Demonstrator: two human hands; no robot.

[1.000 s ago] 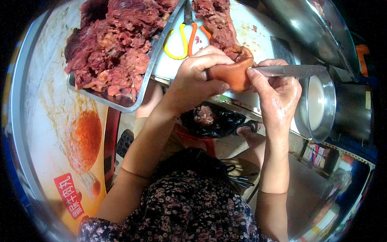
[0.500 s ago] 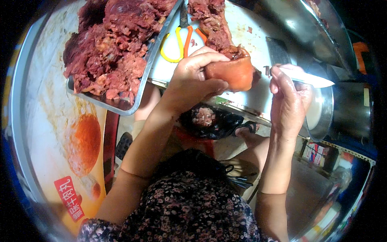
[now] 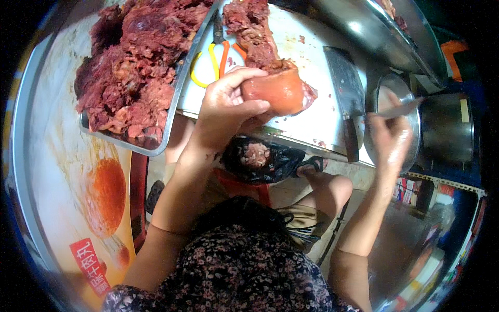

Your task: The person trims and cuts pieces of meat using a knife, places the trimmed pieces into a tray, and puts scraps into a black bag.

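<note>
My left hand (image 3: 221, 106) grips a chunk of meat (image 3: 275, 93) with smooth orange-brown skin, thumb in front and fingers behind. Pale flesh shows at the chunk's right end. It is held at the near edge of a white cutting board (image 3: 317, 119). To the right, my right hand (image 3: 392, 140) holds a small knife (image 3: 403, 109), blade pointing right. Motion blurs that hand. It is over a round metal bowl (image 3: 382, 88) with whitish contents. Between the hands a cleaver (image 3: 343, 78) lies on the board, its dark handle toward me.
A metal tray (image 3: 173, 114) heaped with dark red meat (image 3: 135, 67) stands at the left. Scissors (image 3: 214, 65) with yellow and orange handles lie beside another meat strip (image 3: 254, 36). Below the board sits a black plastic bag (image 3: 283, 161) with pale scraps. A large metal basin (image 3: 364, 26) stands far right.
My right hand has moved right and down with the knife, from the board's side to over the bowl, uncovering the cleaver. My left hand still holds the meat. The whole view has shifted slightly.
</note>
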